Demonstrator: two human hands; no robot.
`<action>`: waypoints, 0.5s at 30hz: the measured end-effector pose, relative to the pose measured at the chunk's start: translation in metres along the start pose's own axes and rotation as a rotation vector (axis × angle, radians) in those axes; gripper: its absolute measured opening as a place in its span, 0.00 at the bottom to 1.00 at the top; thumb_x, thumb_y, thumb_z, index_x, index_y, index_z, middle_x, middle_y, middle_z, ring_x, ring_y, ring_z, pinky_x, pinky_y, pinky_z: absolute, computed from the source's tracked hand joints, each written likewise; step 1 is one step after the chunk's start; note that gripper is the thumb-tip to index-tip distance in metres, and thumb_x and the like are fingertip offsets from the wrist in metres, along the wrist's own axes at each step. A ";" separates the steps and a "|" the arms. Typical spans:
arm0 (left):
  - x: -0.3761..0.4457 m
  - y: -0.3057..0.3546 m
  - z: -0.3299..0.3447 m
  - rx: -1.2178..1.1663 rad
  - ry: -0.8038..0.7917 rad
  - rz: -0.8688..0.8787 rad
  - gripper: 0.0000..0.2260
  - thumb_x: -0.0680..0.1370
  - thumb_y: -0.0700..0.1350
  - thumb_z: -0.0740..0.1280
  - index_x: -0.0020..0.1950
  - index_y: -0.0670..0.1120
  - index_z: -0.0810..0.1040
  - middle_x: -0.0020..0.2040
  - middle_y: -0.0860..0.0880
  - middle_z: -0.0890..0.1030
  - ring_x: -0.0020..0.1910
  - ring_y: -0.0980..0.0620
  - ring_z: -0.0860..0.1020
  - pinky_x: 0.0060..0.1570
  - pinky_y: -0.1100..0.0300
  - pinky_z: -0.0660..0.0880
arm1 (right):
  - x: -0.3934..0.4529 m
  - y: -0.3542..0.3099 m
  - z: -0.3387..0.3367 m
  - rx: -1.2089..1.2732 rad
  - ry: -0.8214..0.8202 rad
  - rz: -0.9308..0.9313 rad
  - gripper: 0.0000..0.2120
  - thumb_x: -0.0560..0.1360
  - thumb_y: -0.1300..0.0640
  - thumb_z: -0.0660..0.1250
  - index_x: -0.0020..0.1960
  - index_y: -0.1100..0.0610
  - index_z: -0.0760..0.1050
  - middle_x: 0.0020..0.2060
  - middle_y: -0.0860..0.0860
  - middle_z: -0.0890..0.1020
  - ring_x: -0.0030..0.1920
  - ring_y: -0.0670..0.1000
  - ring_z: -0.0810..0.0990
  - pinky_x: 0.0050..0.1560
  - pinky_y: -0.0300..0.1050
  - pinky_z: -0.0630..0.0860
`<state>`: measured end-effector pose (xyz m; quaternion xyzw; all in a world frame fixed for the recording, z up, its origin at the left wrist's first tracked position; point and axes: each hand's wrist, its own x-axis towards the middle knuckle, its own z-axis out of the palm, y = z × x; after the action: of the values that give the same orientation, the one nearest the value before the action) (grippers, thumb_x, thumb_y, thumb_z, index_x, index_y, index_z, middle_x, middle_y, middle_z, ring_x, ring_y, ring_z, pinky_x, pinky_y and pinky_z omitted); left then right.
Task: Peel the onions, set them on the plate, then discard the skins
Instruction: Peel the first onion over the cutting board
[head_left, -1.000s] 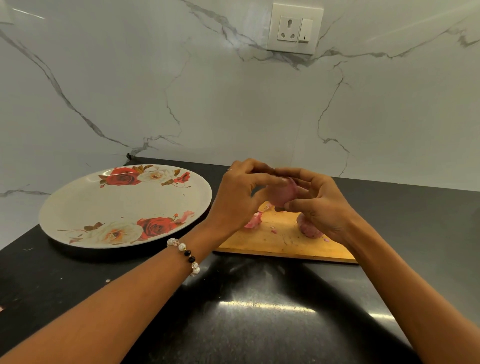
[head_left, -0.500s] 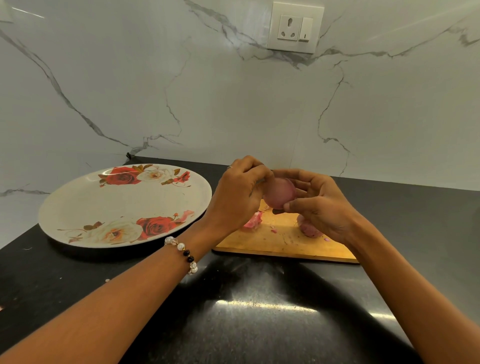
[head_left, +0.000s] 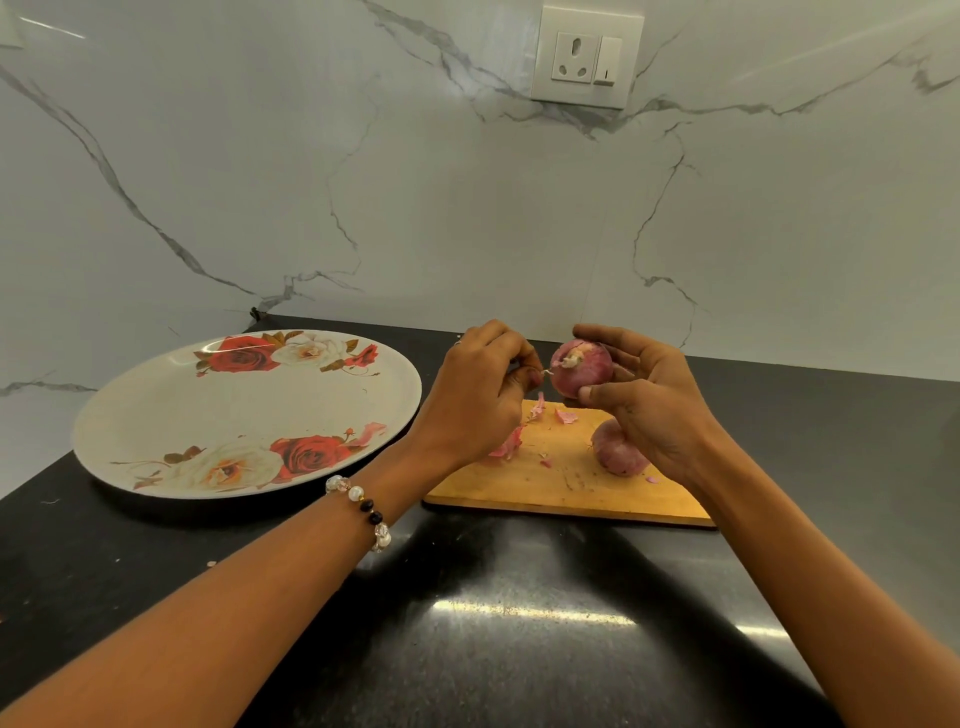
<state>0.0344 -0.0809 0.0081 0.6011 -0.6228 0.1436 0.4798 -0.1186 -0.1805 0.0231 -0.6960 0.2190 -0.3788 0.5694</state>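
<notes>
My right hand (head_left: 647, 395) holds a pink onion (head_left: 579, 366) above the wooden cutting board (head_left: 566, 486), its pale root end turned toward my left hand. My left hand (head_left: 480, 395) is just left of the onion, its fingertips pinched on a thin strip of skin pulled from that end. A second onion (head_left: 615, 452) rests on the board, partly hidden by my right hand. Several pink skin scraps (head_left: 511, 444) lie on the board. The white plate (head_left: 244, 415) with rose prints sits to the left with nothing on it.
The black countertop (head_left: 493, 623) runs toward me, and my forearms cross it. A white marble wall with a power socket (head_left: 587, 57) stands behind the board. The plate's right rim lies close to my left wrist.
My hands have drawn apart: the left has pulled back to the left with a bit of skin, and the onion's root end is now exposed in the right hand.
</notes>
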 end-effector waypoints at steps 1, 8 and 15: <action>0.000 0.000 0.000 -0.006 0.008 -0.015 0.03 0.74 0.34 0.69 0.44 0.42 0.80 0.44 0.51 0.77 0.44 0.53 0.75 0.44 0.63 0.74 | 0.001 0.000 -0.003 0.010 0.015 0.004 0.30 0.68 0.81 0.66 0.62 0.54 0.77 0.58 0.50 0.78 0.59 0.55 0.79 0.52 0.51 0.83; -0.001 -0.002 -0.004 -0.025 0.020 -0.052 0.08 0.75 0.34 0.68 0.52 0.42 0.83 0.47 0.47 0.84 0.43 0.57 0.78 0.44 0.75 0.73 | -0.001 -0.002 -0.003 0.011 -0.079 -0.032 0.29 0.69 0.81 0.65 0.60 0.53 0.78 0.59 0.52 0.79 0.61 0.55 0.79 0.55 0.53 0.81; 0.000 0.004 -0.008 -0.113 0.061 -0.098 0.10 0.76 0.42 0.70 0.56 0.42 0.82 0.48 0.47 0.84 0.38 0.61 0.77 0.42 0.77 0.73 | -0.003 0.000 0.001 -0.121 -0.195 -0.108 0.28 0.66 0.75 0.73 0.62 0.56 0.77 0.59 0.54 0.80 0.58 0.54 0.81 0.53 0.46 0.81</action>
<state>0.0341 -0.0738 0.0144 0.5984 -0.5847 0.1027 0.5381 -0.1198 -0.1773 0.0218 -0.7734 0.1473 -0.3256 0.5236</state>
